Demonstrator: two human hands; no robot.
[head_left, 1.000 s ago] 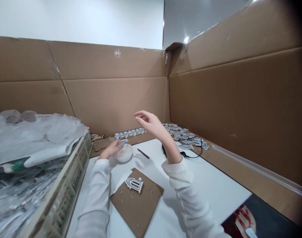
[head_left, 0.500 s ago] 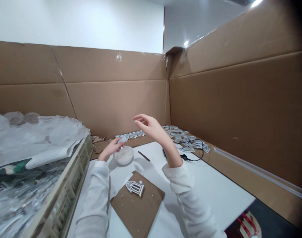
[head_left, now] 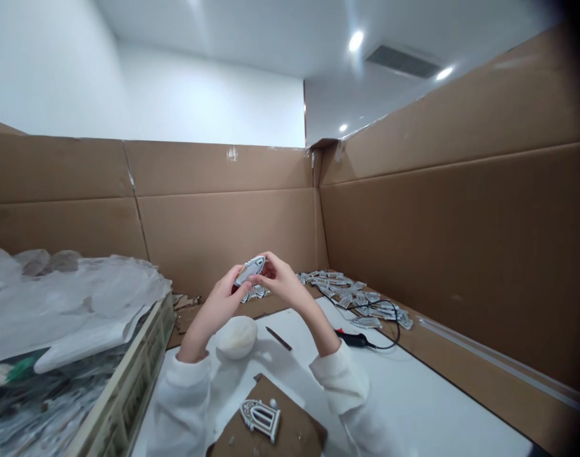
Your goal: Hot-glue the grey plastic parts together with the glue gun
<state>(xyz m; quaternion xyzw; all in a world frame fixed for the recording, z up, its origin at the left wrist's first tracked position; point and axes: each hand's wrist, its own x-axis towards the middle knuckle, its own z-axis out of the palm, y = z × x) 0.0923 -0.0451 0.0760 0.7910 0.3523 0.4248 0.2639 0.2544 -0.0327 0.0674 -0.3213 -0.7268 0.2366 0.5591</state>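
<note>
A small white arched piece (head_left: 250,270) is held up between both hands, above the far part of the white table. My left hand (head_left: 224,293) grips its left end, and my right hand (head_left: 279,277) pinches its right end. Below my left hand stands a round white bowl (head_left: 237,336). A dark pointed stick (head_left: 279,338) lies to the right of the bowl. Nearer to me, a white arched window-shaped piece (head_left: 261,417) rests on a brown board (head_left: 290,428), with a small whitish ball at its upper edge.
Many arched pieces (head_left: 347,291) lie along the back right, with a black-handled tool (head_left: 354,339) and its cable in front of them. A crate (head_left: 123,400) with plastic-wrapped things stands at left. Cardboard walls (head_left: 223,222) enclose the back and right.
My right hand has come down and left and now grips the arched piece together with my left hand. The view has tilted upward, so the table things sit lower.
</note>
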